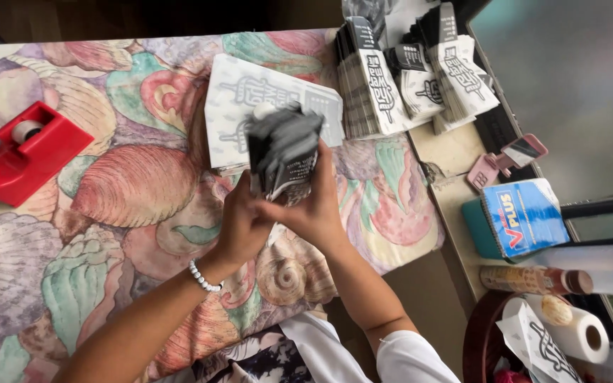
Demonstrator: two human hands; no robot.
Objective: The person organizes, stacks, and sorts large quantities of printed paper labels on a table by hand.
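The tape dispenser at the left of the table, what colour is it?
Bright red; the tape dispenser shows plainly in the head view, on the seashell-patterned tablecloth.

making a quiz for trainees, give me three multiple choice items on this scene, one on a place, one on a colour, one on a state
1. Where does the tape dispenser sit?
A. at the left of the table
B. on the card stacks
C. in the basket

2. What colour is the dispenser?
A. blue
B. red
C. green

3. What are the two hands doing?
A. lying flat on the cloth
B. both holding a black and white carton
C. one lifting the paper roll

Answers:
1 A, it rests on the shell-print cloth far left.
2 B, its body is plain red.
3 B, the left hand and the right hand both grip the carton above the cloth; the carton is blurred.
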